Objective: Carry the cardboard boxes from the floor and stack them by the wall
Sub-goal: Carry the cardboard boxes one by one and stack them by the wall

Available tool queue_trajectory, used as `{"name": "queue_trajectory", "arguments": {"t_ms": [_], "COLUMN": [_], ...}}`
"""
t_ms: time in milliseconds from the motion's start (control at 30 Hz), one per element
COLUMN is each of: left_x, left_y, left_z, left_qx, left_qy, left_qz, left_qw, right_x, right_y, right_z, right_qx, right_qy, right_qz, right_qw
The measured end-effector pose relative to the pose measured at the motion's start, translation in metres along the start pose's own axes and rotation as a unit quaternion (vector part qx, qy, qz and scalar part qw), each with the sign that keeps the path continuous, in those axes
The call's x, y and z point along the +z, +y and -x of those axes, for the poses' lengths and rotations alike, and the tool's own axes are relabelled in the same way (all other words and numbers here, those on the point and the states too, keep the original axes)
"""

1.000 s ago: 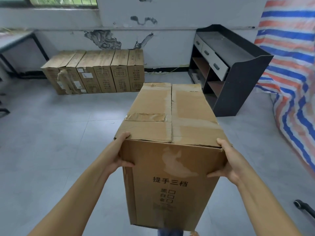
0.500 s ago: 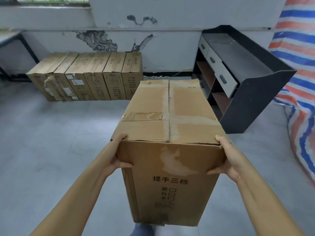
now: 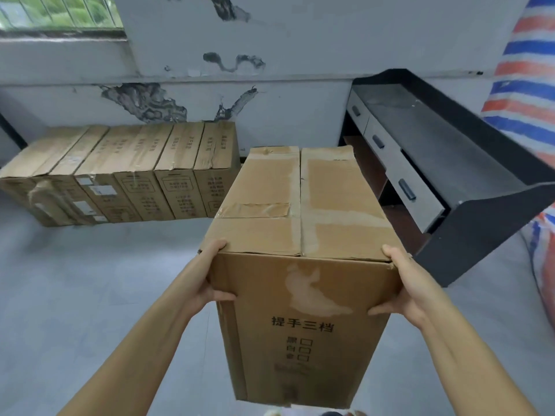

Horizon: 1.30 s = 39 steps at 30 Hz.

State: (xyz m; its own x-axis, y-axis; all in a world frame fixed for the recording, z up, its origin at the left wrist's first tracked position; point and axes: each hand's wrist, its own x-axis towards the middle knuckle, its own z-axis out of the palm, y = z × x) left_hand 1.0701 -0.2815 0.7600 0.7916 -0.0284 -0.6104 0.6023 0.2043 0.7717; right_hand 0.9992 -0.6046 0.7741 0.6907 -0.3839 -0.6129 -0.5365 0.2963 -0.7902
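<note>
The grey tiled floor (image 3: 90, 295) runs open from the near edge to the far wall (image 3: 300, 94), whose paint is peeling in dark patches. A barred window (image 3: 60, 13) sits at upper left. A row of cardboard boxes (image 3: 126, 175) stands on the floor against the wall, the boxes touching side by side. To the right, a black cabinet (image 3: 468, 181) with grey drawers stands out from the wall; its near end panel lies just beside the carried box. A striped tarp (image 3: 528, 85) hangs at the far right edge. Open floor lies between the carried box and the row.

The carried box (image 3: 300, 265) is held off the floor, long axis pointing toward the wall, its top flaps closed and taped; the contents are hidden. Black printed characters mark its near end face.

The left hand (image 3: 207, 280) grips the near left corner, fingers over the top edge, thumb on the end face. The right hand (image 3: 405, 286) grips the near right corner the same way. Both hands are clamped on the box, well apart from each other.
</note>
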Motion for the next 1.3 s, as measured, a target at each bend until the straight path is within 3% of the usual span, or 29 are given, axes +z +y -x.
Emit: {"name": "queue_trajectory", "arguments": {"t_ms": [333,700,1300], "left_x": [0.085,0.170,0.141], "left_y": [0.104,0.211,0.427], "left_z": [-0.171,-0.327,-0.645], "left_qx": [0.003,0.008,-0.022], "left_qy": [0.003,0.067,0.035], "left_qz": [0.004,0.070,0.070], "left_qw": [1.000,0.995,0.997], "right_x": [0.044,0.108,0.334], "right_y": [-0.124,-0.291,-0.433], "right_z": [-0.178,-0.372,-0.622], "right_qx": [-0.004,-0.002,-0.002], "right_qy": [-0.018,-0.072,-0.049], "right_qz": [-0.002,0.056,0.040], "right_qw": [1.000,0.996,0.998]}}
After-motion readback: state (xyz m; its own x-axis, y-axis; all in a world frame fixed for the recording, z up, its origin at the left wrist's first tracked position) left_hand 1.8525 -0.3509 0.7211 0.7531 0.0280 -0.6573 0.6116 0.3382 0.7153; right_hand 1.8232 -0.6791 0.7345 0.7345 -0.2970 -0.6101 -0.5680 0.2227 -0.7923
